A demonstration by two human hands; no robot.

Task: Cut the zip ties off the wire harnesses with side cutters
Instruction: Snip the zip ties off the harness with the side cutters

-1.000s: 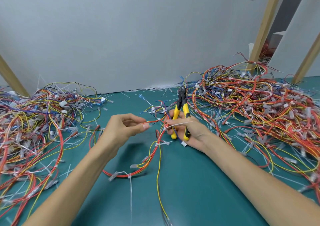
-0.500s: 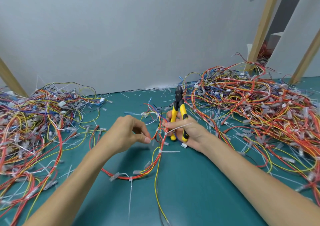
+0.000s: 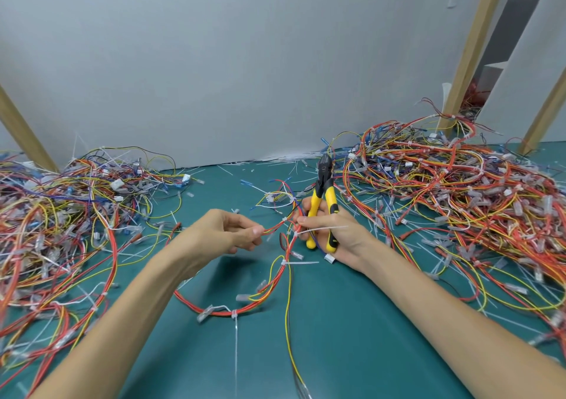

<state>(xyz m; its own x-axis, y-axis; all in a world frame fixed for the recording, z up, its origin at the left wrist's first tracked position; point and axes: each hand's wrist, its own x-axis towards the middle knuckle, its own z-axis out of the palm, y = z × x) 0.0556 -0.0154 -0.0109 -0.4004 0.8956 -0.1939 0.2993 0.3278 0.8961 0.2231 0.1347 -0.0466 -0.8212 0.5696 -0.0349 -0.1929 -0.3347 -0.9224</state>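
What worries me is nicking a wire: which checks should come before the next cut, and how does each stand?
1. Grip on the cutters in the right hand: ok.
2. Hold on the harness by left hand and right hand: ok.
3. Next zip tie in reach, tail lying across the right hand: ok.
4. Tip of the cutters at the zip tie: not ok, it points up and away.
5. Blades open: cannot tell.

Both forearms are angling inward toward centre. The left hand is pinching a harness between thumb and curled fingers. The right hand is gripping cutters upright in its palm while its thumb and forefinger are pinching the same harness.
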